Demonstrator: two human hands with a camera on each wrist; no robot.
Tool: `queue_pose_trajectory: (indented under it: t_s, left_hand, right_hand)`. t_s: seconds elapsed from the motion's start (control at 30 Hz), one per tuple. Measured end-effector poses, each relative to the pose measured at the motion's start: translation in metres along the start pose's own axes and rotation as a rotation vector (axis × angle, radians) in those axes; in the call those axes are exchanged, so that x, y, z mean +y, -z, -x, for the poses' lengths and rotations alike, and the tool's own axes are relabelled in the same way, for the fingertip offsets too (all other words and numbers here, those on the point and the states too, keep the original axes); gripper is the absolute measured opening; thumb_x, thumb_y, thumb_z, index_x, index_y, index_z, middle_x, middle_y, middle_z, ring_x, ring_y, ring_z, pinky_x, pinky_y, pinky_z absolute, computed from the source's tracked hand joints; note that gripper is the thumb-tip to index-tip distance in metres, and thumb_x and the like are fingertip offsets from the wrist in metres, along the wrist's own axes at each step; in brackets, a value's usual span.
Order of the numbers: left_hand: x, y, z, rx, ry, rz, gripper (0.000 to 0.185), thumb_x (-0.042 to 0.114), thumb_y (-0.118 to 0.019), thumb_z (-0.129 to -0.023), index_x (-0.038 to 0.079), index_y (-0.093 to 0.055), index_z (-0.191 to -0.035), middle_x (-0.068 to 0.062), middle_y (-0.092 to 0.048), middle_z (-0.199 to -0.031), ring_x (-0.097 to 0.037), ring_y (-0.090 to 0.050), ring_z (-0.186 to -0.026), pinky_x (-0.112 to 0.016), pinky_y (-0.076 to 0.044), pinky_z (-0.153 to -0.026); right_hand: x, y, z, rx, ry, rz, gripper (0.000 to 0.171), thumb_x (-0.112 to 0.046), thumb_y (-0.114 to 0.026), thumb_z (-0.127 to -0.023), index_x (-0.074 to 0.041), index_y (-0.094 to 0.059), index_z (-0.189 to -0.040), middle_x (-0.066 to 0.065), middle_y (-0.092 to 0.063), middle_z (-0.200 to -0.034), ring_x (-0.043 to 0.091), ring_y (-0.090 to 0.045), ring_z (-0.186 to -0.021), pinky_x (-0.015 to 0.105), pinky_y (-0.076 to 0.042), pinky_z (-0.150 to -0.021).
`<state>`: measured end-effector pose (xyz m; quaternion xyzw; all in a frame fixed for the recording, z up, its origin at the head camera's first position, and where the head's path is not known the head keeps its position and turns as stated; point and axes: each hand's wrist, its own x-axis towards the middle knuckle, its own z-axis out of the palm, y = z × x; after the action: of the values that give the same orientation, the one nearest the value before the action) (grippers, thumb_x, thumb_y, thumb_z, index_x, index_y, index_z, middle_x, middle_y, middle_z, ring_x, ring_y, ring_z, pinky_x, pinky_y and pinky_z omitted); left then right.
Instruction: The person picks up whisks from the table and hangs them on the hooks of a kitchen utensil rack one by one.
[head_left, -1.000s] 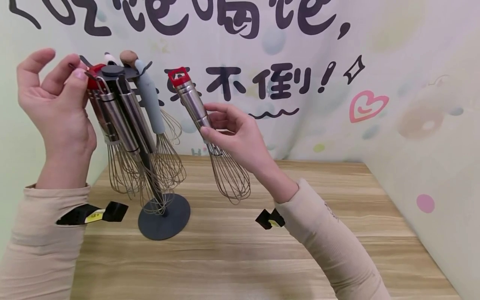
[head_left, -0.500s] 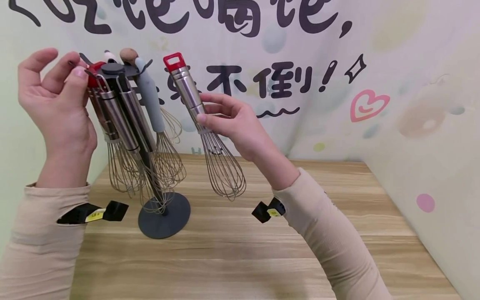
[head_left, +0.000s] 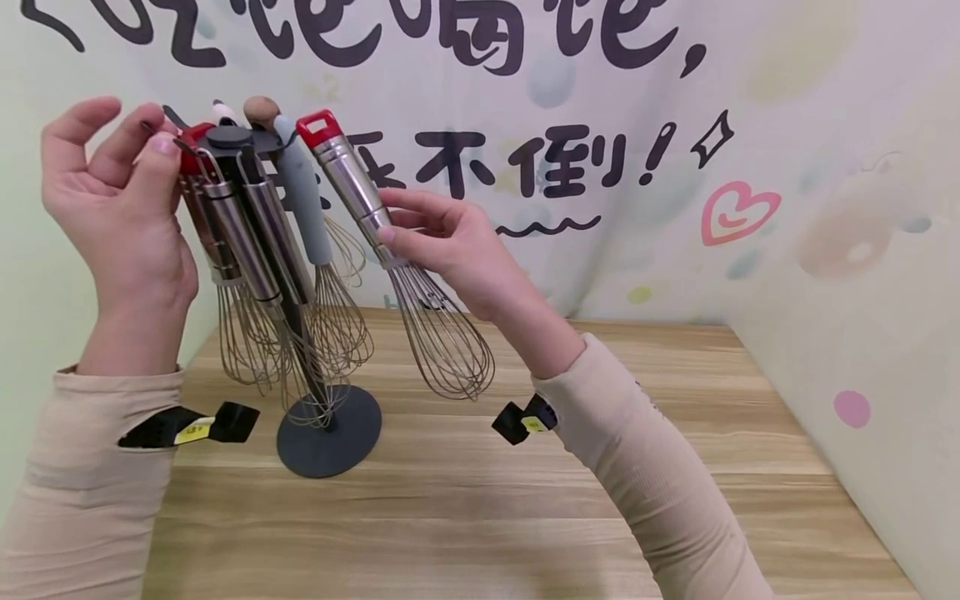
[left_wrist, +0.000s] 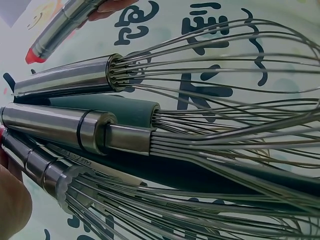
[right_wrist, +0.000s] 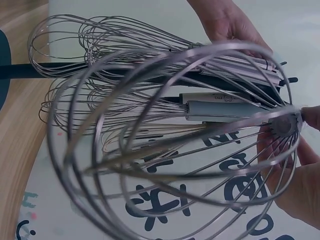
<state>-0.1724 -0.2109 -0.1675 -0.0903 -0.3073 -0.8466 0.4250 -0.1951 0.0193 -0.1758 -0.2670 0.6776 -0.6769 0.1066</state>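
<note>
Right hand: the right hand (head_left: 450, 242) pinches the steel whisk (head_left: 390, 250) at the lower end of its handle, thumb on the near side, fingers curled round behind, above the wooden table (head_left: 525, 517).
Whisk axis: its long axis runs on a slant, the red cap (head_left: 318, 127) up and to the left, the wire balloon (head_left: 446, 337) down and to the right, hanging clear of the table top.
Whisk position: the red cap sits just beside the top of the rack (head_left: 232, 140), near the grey-handled whisk (head_left: 303, 196); whether it touches cannot be told.
Left hand: the left hand (head_left: 120, 208) is raised at the rack's left side, thumb and forefinger closed on its rim by a red-topped handle, the other fingers spread loosely.
Rack: a dark stand on a round base (head_left: 328, 433), tilted, with several whisks hanging from it, balloons down.
Right wrist view: looks straight into the wire balloon (right_wrist: 175, 145) end-on, a sight the head view lacks; the rack's whisks lie behind it.
Left wrist view: shows the hung steel handles (left_wrist: 65, 80) close and side by side, with the red cap (left_wrist: 35, 54) approaching at top left.
Far: a printed backdrop (head_left: 675, 167) with dark lettering.
</note>
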Motion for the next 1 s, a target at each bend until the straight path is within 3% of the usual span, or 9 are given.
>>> queue_pose_trajectory:
  t_s: [1.0]
  left_hand:
    - [0.002, 0.001, 0.0, -0.006, 0.001, 0.018, 0.033, -0.023, -0.064, -0.074, -0.004, -0.055, -0.098, -0.02, -0.071, -0.082, -0.027, -0.066, -0.081, -0.03, -0.057, -0.067]
  right_hand:
    - [0.008, -0.013, -0.01, -0.041, -0.02, 0.01, 0.041, 0.0, -0.06, -0.091, -0.001, -0.055, -0.132, 0.022, -0.062, -0.123, 0.009, -0.062, -0.081, 0.024, -0.057, -0.08]
